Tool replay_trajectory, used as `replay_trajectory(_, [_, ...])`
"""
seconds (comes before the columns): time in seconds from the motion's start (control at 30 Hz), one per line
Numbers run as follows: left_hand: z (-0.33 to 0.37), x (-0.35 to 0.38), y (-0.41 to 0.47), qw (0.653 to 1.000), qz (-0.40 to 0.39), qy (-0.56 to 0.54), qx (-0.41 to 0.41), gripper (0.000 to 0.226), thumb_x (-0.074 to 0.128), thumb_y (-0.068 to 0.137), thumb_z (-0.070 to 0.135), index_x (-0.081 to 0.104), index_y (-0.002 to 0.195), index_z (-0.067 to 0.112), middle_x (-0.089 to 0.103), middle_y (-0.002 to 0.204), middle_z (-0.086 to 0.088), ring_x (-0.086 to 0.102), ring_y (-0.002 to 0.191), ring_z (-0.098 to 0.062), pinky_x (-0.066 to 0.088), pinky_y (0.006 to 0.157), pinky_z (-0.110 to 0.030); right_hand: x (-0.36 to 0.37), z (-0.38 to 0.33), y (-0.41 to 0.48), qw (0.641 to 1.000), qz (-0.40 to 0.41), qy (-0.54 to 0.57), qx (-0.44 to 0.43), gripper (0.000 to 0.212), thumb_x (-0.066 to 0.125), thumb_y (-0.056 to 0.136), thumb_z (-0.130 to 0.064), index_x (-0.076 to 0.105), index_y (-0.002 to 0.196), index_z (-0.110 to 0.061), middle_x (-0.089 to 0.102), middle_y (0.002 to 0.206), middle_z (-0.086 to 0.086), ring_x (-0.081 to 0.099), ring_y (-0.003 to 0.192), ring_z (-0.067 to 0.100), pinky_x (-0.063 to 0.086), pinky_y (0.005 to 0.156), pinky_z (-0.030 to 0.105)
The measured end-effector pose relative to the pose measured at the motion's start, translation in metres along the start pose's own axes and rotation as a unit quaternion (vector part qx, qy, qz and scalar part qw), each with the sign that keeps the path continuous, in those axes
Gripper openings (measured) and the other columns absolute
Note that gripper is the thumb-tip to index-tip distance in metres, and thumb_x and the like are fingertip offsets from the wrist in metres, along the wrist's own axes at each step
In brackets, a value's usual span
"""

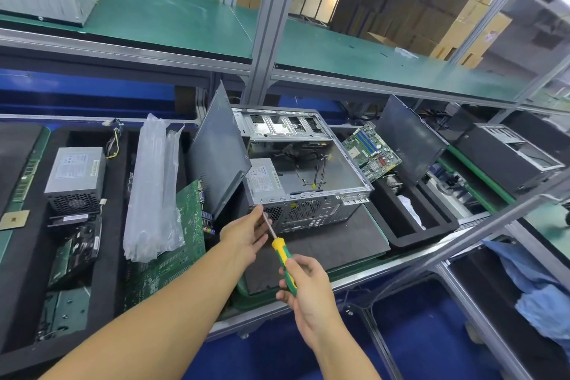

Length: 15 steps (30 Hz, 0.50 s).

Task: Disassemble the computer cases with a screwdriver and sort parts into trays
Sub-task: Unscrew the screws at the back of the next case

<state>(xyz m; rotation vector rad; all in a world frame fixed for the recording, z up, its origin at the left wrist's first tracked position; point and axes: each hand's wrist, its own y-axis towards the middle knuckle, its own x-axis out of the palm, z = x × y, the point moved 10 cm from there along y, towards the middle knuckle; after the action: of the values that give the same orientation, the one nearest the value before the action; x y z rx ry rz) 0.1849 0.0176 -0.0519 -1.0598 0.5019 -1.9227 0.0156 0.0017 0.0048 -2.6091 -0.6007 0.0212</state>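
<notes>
One open grey metal computer case [311, 176]: centre
Right hand [305, 284]: 6 o'clock, grips yellow-and-green-handled screwdriver [285, 262]
Left hand [246, 234]: pinches its steel shaft, tip at case's rear corner
Black foam tray [120, 182]: 9 o'clock, holds grey power supply [75, 176]

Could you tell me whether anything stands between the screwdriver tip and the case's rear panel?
No separate object does. The screwdriver, gripped by the right hand, reaches the computer case at its rear corner; only the left hand, pinching the shaft, sits there and hides the tip.

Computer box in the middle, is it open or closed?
Open. The computer case has no cover on top; power supply and cables show inside.
</notes>
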Motion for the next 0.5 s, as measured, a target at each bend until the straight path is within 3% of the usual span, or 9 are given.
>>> replay_trajectory(0.17, [0.0,0.001,0.002,1.0,0.007,-0.021,-0.003,0.006,0.073,0.089,0.014,0.07,0.089,0.009,0.074,0.083,-0.007,0.07,0.076,-0.017,0.052,0.078,-0.033,-0.002,-0.001,0.003,0.999,-0.007,-0.039,-0.011,0.013,0.059,0.1,-0.01,0.06,0.112,-0.008,0.064,0.1,0.018,0.056,0.07,0.018,0.052,0.053,0.029])
replay_trajectory(0.33, [0.002,0.009,0.0,1.0,-0.006,-0.026,-0.002,0.013,0.063,0.091,0.011,0.064,0.078,0.009,0.069,0.066,-0.004,0.067,0.067,-0.017,0.051,0.071,-0.032,-0.01,-0.001,0.007,0.994,0.009,-0.104,-0.037,0.014,0.063,0.097,-0.011,0.061,0.109,-0.014,0.063,0.108,0.017,0.059,0.072,0.018,0.05,0.05,0.029])
replay_trajectory(0.5, [-0.005,0.008,-0.002,0.999,0.007,-0.033,-0.016,0.016,0.05,0.09,0.012,0.052,0.075,0.01,0.053,0.067,-0.006,0.06,0.065,-0.022,0.054,0.071,-0.039,-0.021,0.0,0.009,0.993,0.005,-0.114,-0.036,0.012,0.063,0.095,-0.008,0.063,0.105,-0.014,0.064,0.096,0.013,0.057,0.065,0.016,0.046,0.047,0.03])
